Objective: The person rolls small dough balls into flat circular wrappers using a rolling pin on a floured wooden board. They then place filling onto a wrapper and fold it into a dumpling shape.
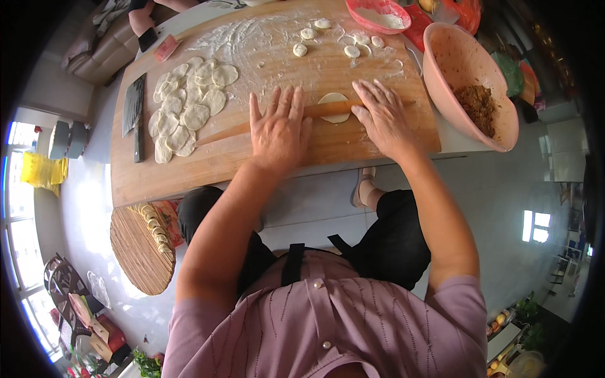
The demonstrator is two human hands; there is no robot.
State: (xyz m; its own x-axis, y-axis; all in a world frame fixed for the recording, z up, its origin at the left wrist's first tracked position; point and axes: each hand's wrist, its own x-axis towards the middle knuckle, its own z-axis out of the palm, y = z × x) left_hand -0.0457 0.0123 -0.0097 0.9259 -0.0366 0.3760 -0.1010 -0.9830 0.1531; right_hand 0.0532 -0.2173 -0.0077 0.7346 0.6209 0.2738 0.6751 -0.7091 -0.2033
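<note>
A tapered wooden rolling pin [315,110] lies across a floured wooden board [189,177]. My left hand [280,125] presses its palm on the pin, fingers stretched forward and spread. My right hand [382,113] rests on the pin's right part, its fingers extended and closer together. Between the hands, a round dough wrapper [333,98] lies under the pin, its edges showing on both sides. To the left, several thin wrappers [194,116] overlap in a pile. Small flattened dough pieces [351,51] sit farther back on the board.
A black-handled cleaver [134,111] lies left of the pile. A pink bowl of filling [477,106] stands at the right. A red bowl of flour [380,19] is behind. Below left, a woven tray [137,255] holds several dumplings [153,225]. Another person's arm [142,23] shows at the back left.
</note>
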